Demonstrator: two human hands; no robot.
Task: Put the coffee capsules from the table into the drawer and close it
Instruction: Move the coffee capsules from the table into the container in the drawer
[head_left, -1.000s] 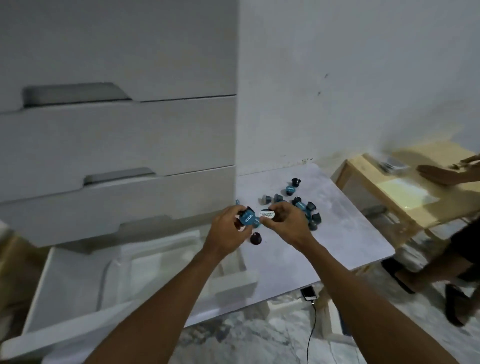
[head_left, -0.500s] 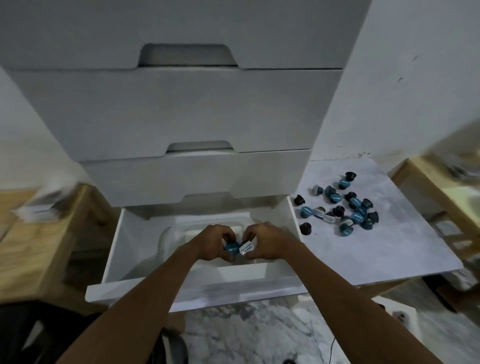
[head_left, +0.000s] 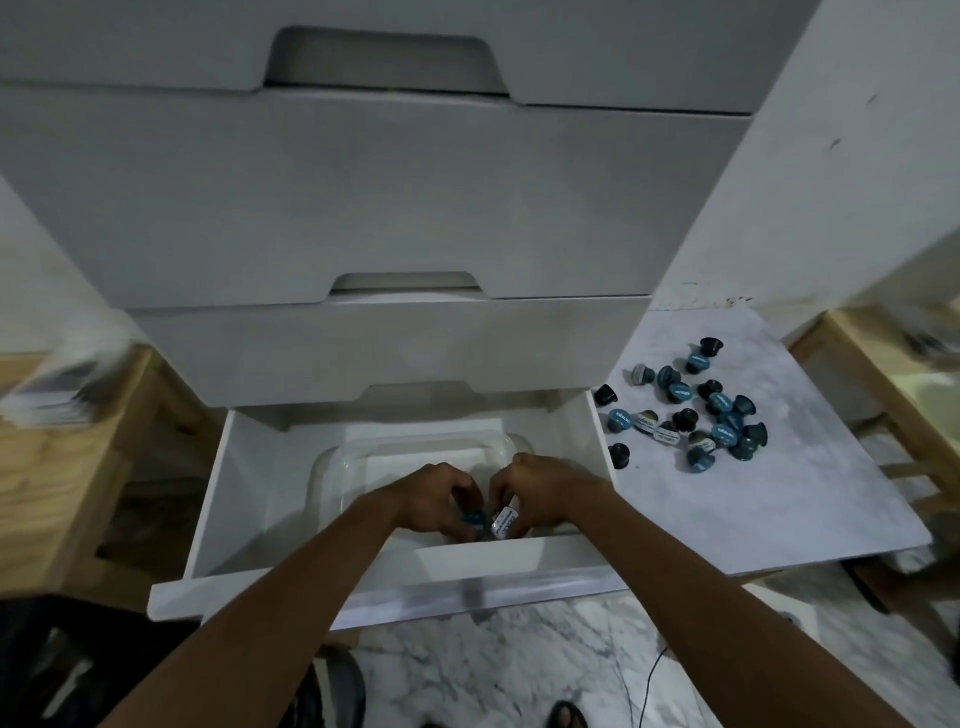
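Observation:
The bottom drawer (head_left: 218, 499) of a white cabinet stands pulled out, with a clear plastic container (head_left: 332, 462) inside it. Both hands hang low over that container near the drawer's front. My left hand (head_left: 431, 499) is closed around a blue coffee capsule (head_left: 474, 518). My right hand (head_left: 540, 488) grips a capsule with a white printed lid (head_left: 503, 521). Several blue and black capsules (head_left: 691, 410) lie scattered on the white marbled table (head_left: 779, 499) to the right of the drawer.
Three closed white drawers (head_left: 363, 208) rise above the open one. A wooden table (head_left: 62, 467) with blurred papers stands at the left, another wooden table (head_left: 893, 364) at the far right. Marble floor and a thin cable (head_left: 623, 691) lie below.
Both hands carried capsules from the table leftward to the open drawer and have sunk lower into the clear container. The view swung left and down with them.

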